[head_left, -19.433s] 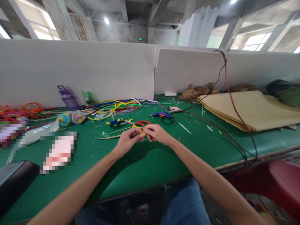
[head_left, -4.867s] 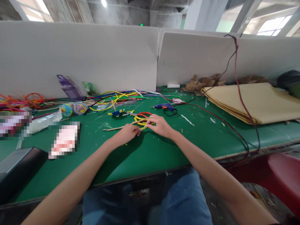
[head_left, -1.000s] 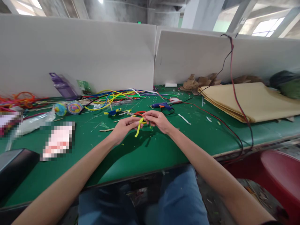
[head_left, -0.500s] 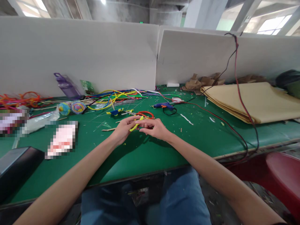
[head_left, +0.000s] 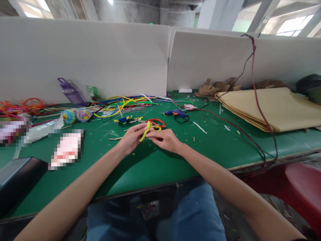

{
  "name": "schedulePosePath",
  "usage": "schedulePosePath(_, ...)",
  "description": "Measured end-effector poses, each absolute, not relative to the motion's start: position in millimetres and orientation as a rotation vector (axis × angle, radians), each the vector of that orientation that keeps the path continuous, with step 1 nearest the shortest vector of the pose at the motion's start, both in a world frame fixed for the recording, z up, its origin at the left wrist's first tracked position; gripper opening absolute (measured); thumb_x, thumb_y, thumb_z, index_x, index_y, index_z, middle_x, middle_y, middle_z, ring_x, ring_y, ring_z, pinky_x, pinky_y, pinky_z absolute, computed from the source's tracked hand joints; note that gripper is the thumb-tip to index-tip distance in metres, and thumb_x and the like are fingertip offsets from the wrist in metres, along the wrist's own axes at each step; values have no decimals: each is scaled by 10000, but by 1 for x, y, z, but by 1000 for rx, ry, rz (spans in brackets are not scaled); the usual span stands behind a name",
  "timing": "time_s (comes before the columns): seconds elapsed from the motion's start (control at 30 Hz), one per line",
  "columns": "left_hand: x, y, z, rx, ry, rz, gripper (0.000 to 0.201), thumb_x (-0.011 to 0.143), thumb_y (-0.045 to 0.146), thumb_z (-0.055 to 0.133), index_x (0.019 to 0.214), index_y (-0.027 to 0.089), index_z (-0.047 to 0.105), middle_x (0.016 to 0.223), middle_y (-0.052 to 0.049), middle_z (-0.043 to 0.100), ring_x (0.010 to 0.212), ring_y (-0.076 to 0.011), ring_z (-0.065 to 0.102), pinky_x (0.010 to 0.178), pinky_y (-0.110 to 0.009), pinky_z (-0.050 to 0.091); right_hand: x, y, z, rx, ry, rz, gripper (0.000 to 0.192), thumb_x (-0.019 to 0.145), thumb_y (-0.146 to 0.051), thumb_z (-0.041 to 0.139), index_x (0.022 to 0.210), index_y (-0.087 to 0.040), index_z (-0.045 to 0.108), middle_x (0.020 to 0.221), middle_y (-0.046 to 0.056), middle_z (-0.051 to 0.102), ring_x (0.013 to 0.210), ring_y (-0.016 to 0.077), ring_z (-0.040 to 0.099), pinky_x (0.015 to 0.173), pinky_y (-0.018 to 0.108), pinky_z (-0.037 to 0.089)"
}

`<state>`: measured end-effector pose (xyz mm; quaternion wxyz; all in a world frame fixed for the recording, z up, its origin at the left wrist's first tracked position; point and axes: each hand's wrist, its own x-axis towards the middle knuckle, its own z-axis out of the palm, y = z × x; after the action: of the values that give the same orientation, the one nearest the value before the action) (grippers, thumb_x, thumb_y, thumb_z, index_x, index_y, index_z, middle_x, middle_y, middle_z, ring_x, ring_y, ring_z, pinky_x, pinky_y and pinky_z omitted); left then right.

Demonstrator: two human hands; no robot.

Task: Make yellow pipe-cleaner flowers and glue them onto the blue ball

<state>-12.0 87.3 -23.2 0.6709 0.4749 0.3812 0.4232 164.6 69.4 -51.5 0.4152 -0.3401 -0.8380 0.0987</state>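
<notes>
Pinching yellow pipe cleaner (head_left: 144,132), no legible writing

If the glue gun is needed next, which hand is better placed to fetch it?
Probably the right hand: the glue gun lies beyond it on its own side. The left hand would have to cross over, and both pinch the yellow pipe cleaner.

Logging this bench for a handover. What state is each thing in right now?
Left hand: pinching the yellow pipe cleaner.
Right hand: fingers closed on the same pipe cleaner.
Yellow pipe cleaner: bent, held above the table.
Glue gun: lying on its side, untouched.
Purple bottle: tilted against the partition, cap on.
Paper stack: lying flat.
</notes>
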Motion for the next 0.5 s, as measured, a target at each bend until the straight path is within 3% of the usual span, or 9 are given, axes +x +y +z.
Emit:
schedulePosePath(0.27,-14,91,-26,1027,780,924,164,778,153,634,933,154,689,931,-77,706,747,-107,637,683,-186,503,166,68,-49,-849,-2055,241,202,851,-305,518,940,-239,686,775,-2,708,584,112,580,616,237,427)
schedulePosePath(0.4,-14,90,-26,1085,777,917,240,748,205,678,987,181,683,900,-49,701,708,-98,622,652,-188,493,163,67,-45,-872,-1937,329,171,847,-314,518,840,-213,655,796,10,693,555,98,545,583,239,413)
schedulePosePath(0.5,-13,89,-25,1139,828,949,297,704,240,721,997,207,684,896,-25,693,697,-87,607,609,-175,469,162,68,-40,-962,-1764,495,151,817,-348,560,841,-203,591,690,-3,648,517,97,508,526,236,394)
